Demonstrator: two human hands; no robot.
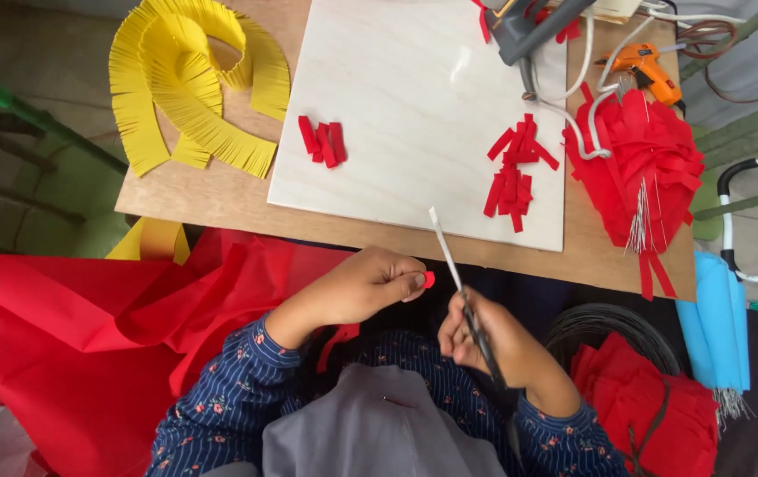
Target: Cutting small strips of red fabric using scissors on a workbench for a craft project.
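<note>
Red paper piece [428, 279] pinched in left hand [363, 287] fingertips, centre frame. Right hand [485, 340] clamped on thin white-tipped stick [460, 287], angled toward table [220, 199] edge above.

Left hand [365, 287] pinches a small red piece [429, 279]; right hand [485, 340] has a thin tool [458, 283], white at the tip, dark at the handle. Sleeves [220, 411] navy with fine stripes and small red flowers. Lap cloth [379, 433] plain grey. Tabletop [220, 199] tan wood, board [414, 106] pale cream. Red strips [513, 172], red strip cluster [323, 141], red fringed pile [644, 163]. Fringed paper [193, 84] bright yellow. Glue gun [648, 69] orange. Big sheet [61, 327] red. Roll [714, 322] sky blue.
</note>
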